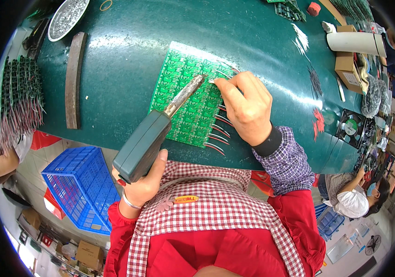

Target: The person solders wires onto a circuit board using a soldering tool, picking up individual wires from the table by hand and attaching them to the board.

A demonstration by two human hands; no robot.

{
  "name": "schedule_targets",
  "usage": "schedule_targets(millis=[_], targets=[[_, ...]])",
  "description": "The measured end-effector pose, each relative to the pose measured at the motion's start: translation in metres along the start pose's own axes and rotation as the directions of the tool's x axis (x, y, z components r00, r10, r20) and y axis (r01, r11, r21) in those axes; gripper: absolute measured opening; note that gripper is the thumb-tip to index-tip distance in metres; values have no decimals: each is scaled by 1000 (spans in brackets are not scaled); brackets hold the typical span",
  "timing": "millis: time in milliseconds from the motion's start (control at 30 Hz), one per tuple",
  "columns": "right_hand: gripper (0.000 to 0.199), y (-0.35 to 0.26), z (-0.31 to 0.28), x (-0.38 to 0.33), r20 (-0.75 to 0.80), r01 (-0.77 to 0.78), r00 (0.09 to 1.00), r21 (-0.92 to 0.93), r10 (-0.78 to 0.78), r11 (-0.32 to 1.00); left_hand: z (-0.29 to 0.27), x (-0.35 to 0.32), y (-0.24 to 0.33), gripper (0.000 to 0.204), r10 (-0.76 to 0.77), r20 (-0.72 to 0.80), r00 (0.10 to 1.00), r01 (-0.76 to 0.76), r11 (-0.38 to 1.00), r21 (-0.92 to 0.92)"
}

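Note:
A green panel of small printed circuit boards [166, 87] lies on the green tabletop. Short red, white and black wires [217, 138] stick out along its right edge. My left hand [145, 185] is wrapped round the dark grey-green handle of a soldering gun [143, 144]. The gun's metal barrel slants across the panel, its tip close to my right fingertips. My right hand [249, 105] is closed in a pinch over the panel's upper right part, on a thin wire [211, 81] whose pale end just shows. The rest of that wire is mostly hidden by my fingers.
Loose white [301, 40], black [315, 83] and red wires [318, 123] lie to the right, near a black fan [350, 127]. A metal bar [73, 83] and a round dish [66, 21] sit left. A blue crate [79, 177] stands below the table edge; other people work on both sides.

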State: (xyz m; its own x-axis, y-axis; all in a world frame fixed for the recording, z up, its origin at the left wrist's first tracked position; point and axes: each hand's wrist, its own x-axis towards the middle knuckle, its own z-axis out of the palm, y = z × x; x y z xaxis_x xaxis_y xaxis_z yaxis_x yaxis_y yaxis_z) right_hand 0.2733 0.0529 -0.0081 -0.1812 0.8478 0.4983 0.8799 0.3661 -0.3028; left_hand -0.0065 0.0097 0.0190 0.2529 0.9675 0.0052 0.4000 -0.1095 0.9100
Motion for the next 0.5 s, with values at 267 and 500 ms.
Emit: schedule_targets(millis=[267, 500], targets=[[25, -1, 1, 0, -79, -5, 997, -8, 5, 1000, -2, -4, 4, 38, -149, 17, 989, 150, 986, -70], [25, -4, 0, -2, -96, -9, 995, -7, 8, 1000, -6, -7, 4, 40, -114, 12, 993, 114, 993, -35]])
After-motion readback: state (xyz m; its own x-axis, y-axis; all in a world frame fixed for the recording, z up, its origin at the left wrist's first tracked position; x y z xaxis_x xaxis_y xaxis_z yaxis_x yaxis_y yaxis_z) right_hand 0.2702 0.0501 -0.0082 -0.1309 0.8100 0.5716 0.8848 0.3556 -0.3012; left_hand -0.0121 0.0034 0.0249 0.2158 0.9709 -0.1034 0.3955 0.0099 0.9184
